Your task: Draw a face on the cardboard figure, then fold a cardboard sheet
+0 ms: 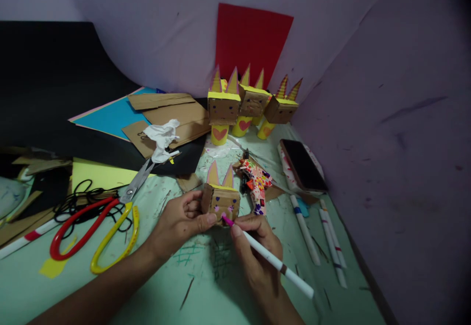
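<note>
My left hand point(180, 219) grips a small cardboard cube head point(221, 200) with a yellow top, two pink-and-yellow ears and a drawn face, holding it just above the green table point(206, 285). My right hand point(253, 246) holds a white marker point(274, 261) like a pen; its pink tip touches the lower right of the cube's face. A patterned glue gun point(256, 183) lies just behind the cube.
Three finished cardboard figures point(250, 106) on yellow cups stand at the back under a red sheet point(250, 40). Large red-and-yellow scissors point(103, 227), a black cord, cardboard and coloured paper lie left. A phone point(302, 165) and several markers point(324, 239) lie right, near the wall.
</note>
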The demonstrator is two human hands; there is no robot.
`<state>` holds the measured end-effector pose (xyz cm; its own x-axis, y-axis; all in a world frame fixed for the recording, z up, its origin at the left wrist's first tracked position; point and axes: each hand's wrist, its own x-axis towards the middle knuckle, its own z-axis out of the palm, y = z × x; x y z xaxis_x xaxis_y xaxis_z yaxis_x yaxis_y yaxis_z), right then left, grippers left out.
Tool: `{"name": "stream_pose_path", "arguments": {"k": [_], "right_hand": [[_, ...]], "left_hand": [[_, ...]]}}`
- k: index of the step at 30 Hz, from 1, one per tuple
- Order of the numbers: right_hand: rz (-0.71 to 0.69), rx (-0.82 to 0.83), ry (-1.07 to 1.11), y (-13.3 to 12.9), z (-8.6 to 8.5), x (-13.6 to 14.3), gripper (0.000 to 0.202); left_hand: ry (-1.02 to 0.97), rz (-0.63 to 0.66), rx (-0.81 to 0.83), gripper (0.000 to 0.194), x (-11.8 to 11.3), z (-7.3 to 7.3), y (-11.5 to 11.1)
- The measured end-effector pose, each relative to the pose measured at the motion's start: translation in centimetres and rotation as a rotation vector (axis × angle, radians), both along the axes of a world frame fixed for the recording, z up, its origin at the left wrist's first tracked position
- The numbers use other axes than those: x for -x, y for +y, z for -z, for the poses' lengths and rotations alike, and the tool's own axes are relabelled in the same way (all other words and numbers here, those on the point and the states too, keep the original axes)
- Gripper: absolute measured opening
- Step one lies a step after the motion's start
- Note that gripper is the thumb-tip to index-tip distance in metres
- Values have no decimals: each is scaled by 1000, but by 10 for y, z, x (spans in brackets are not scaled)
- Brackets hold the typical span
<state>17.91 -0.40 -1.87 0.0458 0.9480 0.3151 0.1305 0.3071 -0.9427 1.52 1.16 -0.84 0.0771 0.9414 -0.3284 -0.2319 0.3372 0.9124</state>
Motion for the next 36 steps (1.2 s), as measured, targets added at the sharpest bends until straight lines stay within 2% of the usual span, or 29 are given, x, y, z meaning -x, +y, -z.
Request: {"name": "stream_pose_path", "arguments": {"k": [6,14,23,28,36], "right_hand": [[41,4,25,1,-4,2,9],[11,-5,-29,0,5,-2,8],[2,-22,-20,1,2,0,7],[46,-20,13,2,5,0,9],[-2,-5,-12,-1,7,-2,7]], "left_hand": [[-17,8,-2,70,0,0,0],[-8,4,-9,67,0,0,-1],[-14,-1,-10,64,-1,-1,-1],[-16,1,-6,68,0,0,-1],[-8,2,-16,66,0,1,-1]]}}
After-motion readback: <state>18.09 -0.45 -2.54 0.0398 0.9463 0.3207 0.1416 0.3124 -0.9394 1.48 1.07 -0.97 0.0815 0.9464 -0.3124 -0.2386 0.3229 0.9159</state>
